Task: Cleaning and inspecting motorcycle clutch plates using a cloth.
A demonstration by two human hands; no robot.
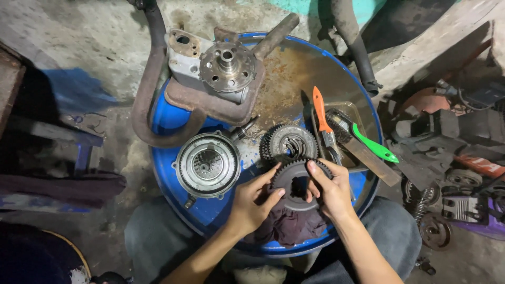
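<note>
Both forearms reach up from the bottom of the view, over the person's grey-trousered knees, and meet at a dark toothed gear (296,184) held just above a crumpled dark rag (291,225). That gear is a flat ring of grey-black steel, greasy and dull, with fine teeth cut all round its outer edge and a roughly square opening through its middle. It sits at the near edge of the blue drum lid (173,118) that serves as the surface, between the two hands.

On its left side, the left hand (251,202) has a pinching grip: the thumb lies across the gear's face near the central opening, and the fingers curl round the toothed rim. On its right side, the right hand (331,190) is likewise closed on the gear, forefinger stretched along the upper rim and thumb pressed near the hole.

Just beyond the held gear lies a second toothed gear (289,143), and to its left a round silver clutch housing (207,164). An orange-handled tool (321,113) and a green-handled wire brush (368,141) rest in a shallow tray (356,109) to the right.
</note>
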